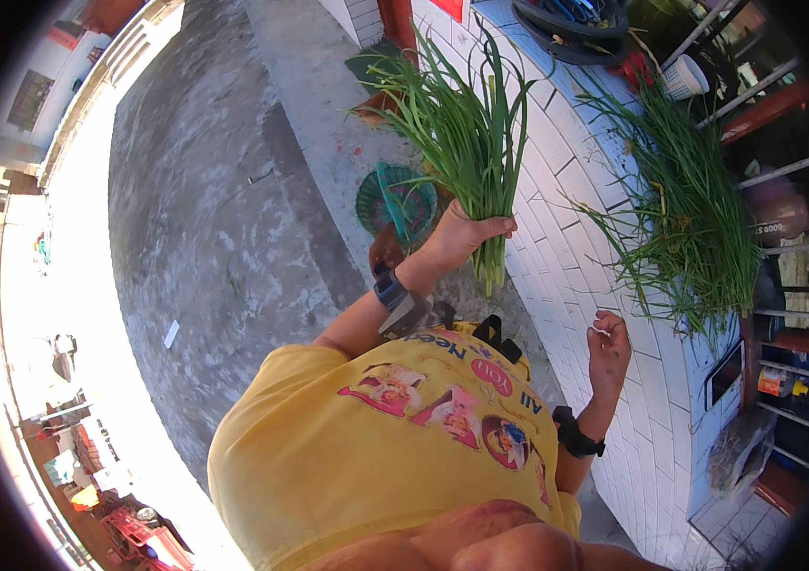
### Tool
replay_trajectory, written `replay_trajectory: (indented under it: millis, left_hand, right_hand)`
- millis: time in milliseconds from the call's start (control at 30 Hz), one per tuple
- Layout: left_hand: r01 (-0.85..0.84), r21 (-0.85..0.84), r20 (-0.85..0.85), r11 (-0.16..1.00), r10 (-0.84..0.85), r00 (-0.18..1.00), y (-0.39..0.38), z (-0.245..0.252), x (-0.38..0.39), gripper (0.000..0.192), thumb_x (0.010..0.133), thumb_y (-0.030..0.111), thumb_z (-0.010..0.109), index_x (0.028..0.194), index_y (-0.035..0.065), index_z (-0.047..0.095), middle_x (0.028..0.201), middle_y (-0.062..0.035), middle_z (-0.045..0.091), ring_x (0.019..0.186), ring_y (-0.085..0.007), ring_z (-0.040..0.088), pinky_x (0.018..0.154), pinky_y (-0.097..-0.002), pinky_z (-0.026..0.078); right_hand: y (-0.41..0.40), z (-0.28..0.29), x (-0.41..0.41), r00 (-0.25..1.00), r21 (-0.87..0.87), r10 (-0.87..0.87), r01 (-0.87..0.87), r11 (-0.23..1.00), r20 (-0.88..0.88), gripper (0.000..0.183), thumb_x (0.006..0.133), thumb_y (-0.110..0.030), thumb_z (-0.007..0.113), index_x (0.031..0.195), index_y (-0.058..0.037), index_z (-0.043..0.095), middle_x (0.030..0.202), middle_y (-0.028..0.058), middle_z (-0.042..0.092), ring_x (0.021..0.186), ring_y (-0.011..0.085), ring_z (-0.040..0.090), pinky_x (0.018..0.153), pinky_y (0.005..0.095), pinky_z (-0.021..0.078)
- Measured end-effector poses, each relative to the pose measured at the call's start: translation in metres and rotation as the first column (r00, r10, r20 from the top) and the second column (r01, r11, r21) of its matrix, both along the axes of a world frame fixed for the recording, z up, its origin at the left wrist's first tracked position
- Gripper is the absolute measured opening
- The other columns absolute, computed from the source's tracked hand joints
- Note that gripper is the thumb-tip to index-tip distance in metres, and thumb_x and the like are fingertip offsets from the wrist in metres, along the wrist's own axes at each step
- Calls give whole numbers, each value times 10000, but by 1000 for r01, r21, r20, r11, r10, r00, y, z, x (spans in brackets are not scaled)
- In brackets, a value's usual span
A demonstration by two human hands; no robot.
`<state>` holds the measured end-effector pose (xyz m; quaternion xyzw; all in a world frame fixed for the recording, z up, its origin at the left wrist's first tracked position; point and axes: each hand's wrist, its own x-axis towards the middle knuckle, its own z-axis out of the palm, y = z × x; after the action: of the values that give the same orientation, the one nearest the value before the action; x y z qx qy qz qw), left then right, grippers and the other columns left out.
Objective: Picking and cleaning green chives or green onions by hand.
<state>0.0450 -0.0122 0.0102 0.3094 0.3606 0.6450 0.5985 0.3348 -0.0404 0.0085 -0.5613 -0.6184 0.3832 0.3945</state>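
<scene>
My left hand (467,232) grips a bunch of long, flat-leaved green stalks, which look like garlic chives (468,135). Its leaves fan out away from me, and the pale cut ends stick out below my fist. To the right, my right hand (610,350) is raised beside the white tiled wall, fingers loosely bent and apart, holding nothing. A loose heap of similar thin green stalks (697,207) lies along the ledge (707,364) on top of that wall, beyond my right hand.
A green plastic basket (396,203) stands on the concrete floor beyond my left forearm. Dark basins (575,32), a white perforated cup (684,77), a phone-like dark slab (725,375) and a clear plastic bag (741,450) rest on the ledge. Metal window bars (789,168) border it.
</scene>
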Motion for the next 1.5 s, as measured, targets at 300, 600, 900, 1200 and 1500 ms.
replay_trajectory:
  millis: [300, 600, 900, 1200, 1500]
  left_hand:
    - [138, 45, -219, 989, -125, 968, 7, 0, -1, 97, 752, 5, 639, 836, 20, 592, 766, -26, 613, 726, -105, 576, 655, -250, 468]
    - [229, 64, -262, 971, -205, 943, 4, -2, -9, 153, 748, -22, 637, 882, 18, 576, 808, -27, 601, 767, -117, 559, 695, -255, 463]
    - [331, -36, -494, 943, -305, 814, 0, -5, -9, 132, 762, 26, 642, 888, 6, 605, 816, -12, 619, 757, -91, 567, 684, -250, 470]
    - [420, 75, -657, 904, -272, 704, 2, -5, -1, 292, 737, 81, 661, 1013, 25, 581, 917, -49, 620, 819, -126, 555, 747, -282, 456]
    - [353, 112, -694, 929, -181, 696, -10, -13, -12, 269, 740, 102, 646, 994, 35, 588, 875, -83, 630, 774, -130, 565, 708, -290, 464]
  right_hand:
    - [12, 15, -4, 1000, -390, 26, -25, 921, -3, 41, 794, -28, 578, 831, -11, 570, 731, 27, 591, 622, 67, 543, 520, 200, 412]
    - [13, 31, 0, 989, -43, 28, -23, 999, 144, 66, 791, -36, 604, 777, 13, 562, 654, -10, 535, 569, 36, 448, 523, 180, 359]
    - [32, 113, -30, 983, 236, 27, -70, 969, 183, 44, 797, -13, 600, 821, 3, 567, 703, -6, 527, 591, 51, 440, 551, 184, 372]
    - [60, 149, -97, 943, 382, 174, -277, 882, 283, 167, 766, -24, 605, 930, -2, 584, 801, 126, 563, 643, 246, 576, 548, 314, 448]
    - [61, 136, -99, 864, 436, 178, -404, 804, 472, 103, 763, -26, 575, 866, -24, 577, 788, 107, 567, 629, 273, 568, 557, 334, 449]
